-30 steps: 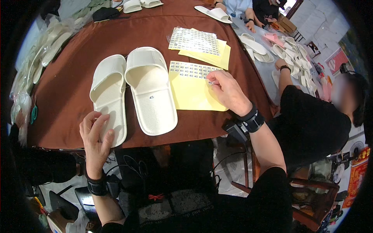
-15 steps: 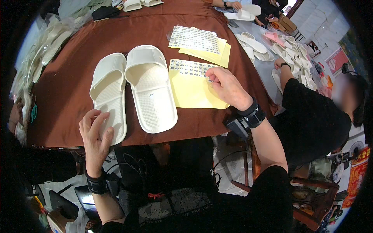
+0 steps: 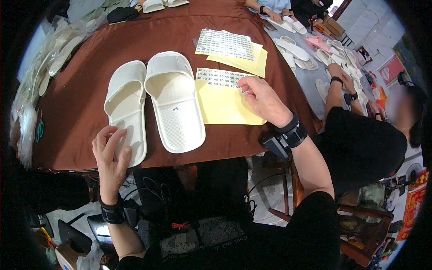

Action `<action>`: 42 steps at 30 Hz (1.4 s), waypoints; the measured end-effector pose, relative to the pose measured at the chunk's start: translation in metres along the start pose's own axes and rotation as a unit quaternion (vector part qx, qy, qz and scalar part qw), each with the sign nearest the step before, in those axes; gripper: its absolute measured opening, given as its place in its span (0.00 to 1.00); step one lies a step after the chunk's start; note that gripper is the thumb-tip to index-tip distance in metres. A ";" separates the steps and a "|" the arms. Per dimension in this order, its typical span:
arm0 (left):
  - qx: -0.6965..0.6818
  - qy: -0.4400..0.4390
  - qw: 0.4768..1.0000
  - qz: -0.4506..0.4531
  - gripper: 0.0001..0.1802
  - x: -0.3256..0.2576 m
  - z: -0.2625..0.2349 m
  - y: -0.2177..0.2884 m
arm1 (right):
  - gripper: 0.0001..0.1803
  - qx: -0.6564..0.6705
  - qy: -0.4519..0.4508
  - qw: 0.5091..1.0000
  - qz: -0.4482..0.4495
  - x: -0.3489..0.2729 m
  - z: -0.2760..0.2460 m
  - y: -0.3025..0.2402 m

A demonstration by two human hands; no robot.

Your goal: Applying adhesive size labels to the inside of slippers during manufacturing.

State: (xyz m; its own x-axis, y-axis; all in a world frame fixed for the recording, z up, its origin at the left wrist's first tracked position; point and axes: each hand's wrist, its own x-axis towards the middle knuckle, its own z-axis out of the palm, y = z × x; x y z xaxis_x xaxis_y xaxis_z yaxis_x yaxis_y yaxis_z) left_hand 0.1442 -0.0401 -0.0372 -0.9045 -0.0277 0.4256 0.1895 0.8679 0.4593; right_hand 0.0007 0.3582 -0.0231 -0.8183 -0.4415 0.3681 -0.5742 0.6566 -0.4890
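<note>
Two white slippers lie side by side on the brown cloth, toes away from me. My left hand (image 3: 110,150) rests at the heel of the left slipper (image 3: 126,108), fingers apart and slightly bent, not gripping it. The right slipper (image 3: 177,119) has a small printed mark on its insole. At the right, my right hand (image 3: 263,100) is over a yellow-backed sticker sheet (image 3: 225,105), thumb and forefinger pinched together at the lower edge of its remaining rows of small white stickers. Whatever is between those fingertips is too small to make out.
Behind the sheet lie more sticker sheets (image 3: 227,45), partly in clear plastic. Bagged slippers (image 3: 63,51) line the table's left edge. To the right, a grey table (image 3: 288,38) holds many white slippers and a pink one (image 3: 317,42); co-workers' hands handle them. A wooden chair (image 3: 364,225) stands at lower right.
My hands and the two slippers have stayed almost still. At the right, a co-worker's arms have reached farther over the slippers; at the far end, another person's slippers have been lowered to the table.
</note>
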 end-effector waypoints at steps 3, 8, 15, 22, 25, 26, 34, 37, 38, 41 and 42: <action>-0.004 -0.002 1.000 -0.004 0.25 0.000 0.000 0.001 | 0.16 -0.001 -0.005 1.000 0.006 0.000 -0.001 0.000; -0.003 -0.002 1.000 -0.010 0.26 0.000 0.001 0.000 | 0.17 0.015 0.015 1.000 -0.007 -0.001 0.001 -0.002; -0.004 0.001 1.000 -0.001 0.26 0.000 0.002 -0.003 | 0.17 0.012 0.000 1.000 0.016 -0.001 0.000 -0.003; 0.000 0.002 1.000 0.004 0.25 0.000 0.002 -0.003 | 0.18 -0.001 0.003 1.000 -0.008 -0.002 0.000 0.001; -0.003 0.002 1.000 0.002 0.24 0.000 0.002 -0.002 | 0.19 0.028 0.009 1.000 -0.001 -0.002 0.002 0.003; -0.001 0.000 1.000 -0.004 0.24 0.000 0.002 -0.002 | 0.19 0.044 0.012 0.999 0.006 -0.002 0.002 0.003; -0.006 0.007 1.000 0.014 0.23 0.000 0.001 -0.001 | 0.17 0.171 -0.004 0.979 0.108 -0.005 -0.012 -0.002; -0.009 0.008 1.000 0.016 0.23 0.000 0.000 -0.001 | 0.17 0.199 0.003 0.975 0.103 -0.003 -0.016 -0.004; -0.007 0.007 1.000 0.010 0.23 0.001 0.000 -0.001 | 0.17 0.207 0.003 0.972 0.108 -0.002 -0.018 -0.006; -0.018 0.010 1.000 0.008 0.23 0.001 0.001 -0.001 | 0.16 0.199 0.005 0.973 0.116 -0.001 -0.027 -0.014; -0.020 0.012 1.000 0.016 0.23 0.001 0.001 -0.001 | 0.17 0.206 0.002 0.973 0.102 -0.001 -0.031 -0.018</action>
State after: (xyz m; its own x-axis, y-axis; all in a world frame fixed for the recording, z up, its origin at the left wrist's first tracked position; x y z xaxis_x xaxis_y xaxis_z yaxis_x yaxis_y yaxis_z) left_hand 0.1429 -0.0404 -0.0383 -0.8882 -0.0122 0.4593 0.2344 0.8478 0.4756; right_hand 0.0121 0.3654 0.0095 -0.9170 -0.3246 0.2318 -0.3613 0.4296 -0.8276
